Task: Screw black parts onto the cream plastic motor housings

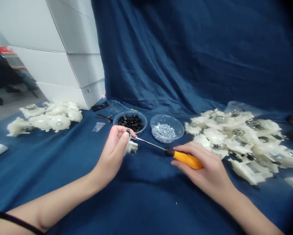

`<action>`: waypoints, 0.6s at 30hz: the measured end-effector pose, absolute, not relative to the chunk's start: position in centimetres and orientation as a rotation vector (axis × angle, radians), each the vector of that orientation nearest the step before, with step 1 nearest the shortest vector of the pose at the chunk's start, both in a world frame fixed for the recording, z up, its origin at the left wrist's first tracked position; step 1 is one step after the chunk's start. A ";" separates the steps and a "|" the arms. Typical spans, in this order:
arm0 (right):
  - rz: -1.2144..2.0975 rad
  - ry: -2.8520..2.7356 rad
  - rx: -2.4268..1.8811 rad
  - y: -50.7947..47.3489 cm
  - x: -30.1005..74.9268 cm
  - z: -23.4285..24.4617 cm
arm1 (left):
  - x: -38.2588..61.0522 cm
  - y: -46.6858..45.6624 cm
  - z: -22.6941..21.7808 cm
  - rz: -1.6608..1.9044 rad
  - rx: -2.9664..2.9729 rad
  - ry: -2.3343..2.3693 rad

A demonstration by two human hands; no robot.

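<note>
My left hand [115, 151] is closed around a small white plastic part [130, 147] with a black piece [128, 131] at its top, under my thumb. Most of that part is hidden by the fingers. My right hand [203, 163] grips a screwdriver [187, 159] by its orange handle. Its thin metal shaft slants up and left, and the tip meets the part by my left thumb. Behind the hands stand a clear bowl of small black pieces [131, 122] and a clear bowl of silver screws [164, 130].
White plastic housings [236, 133] lie heaped on the right, with a smaller group of housings [50, 117] at the left. Stacked white boxes [73, 68] stand behind that group. A small plastic bag [98, 127] and black strips [103, 118] lie on the blue cloth [146, 195].
</note>
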State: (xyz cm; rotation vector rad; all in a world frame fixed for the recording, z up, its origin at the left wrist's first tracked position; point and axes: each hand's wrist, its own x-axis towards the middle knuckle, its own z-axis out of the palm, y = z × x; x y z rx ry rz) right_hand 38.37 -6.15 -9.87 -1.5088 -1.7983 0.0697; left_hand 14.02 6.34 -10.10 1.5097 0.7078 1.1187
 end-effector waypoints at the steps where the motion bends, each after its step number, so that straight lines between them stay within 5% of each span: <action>1: -0.163 -1.874 -1.445 -6.4 38.4 -10.1 | 14.0 6.4 -10.1 1.109 1.499 0.714; 3: -0.401 -1.963 -1.332 -6.7 38.4 -10.3 | 14.0 6.4 -10.2 1.099 1.496 0.699; 5: -0.273 -1.921 -1.327 -6.9 38.3 -10.1 | 13.8 6.4 -10.2 1.122 1.518 0.665; 10: 1.155 -1.443 -1.513 -6.3 38.4 -8.9 | 13.7 6.2 -10.2 1.175 1.596 0.590; 12: 1.377 -1.304 -1.483 -6.0 38.4 -8.7 | 13.8 6.2 -10.1 1.124 1.583 0.617; 14: 1.183 -1.282 -1.518 -5.9 38.4 -8.7 | 13.9 6.3 -9.9 1.069 1.530 0.675; 18: 0.283 -1.589 -1.534 -5.9 38.5 -9.8 | 14.1 6.3 -9.7 0.988 1.433 0.736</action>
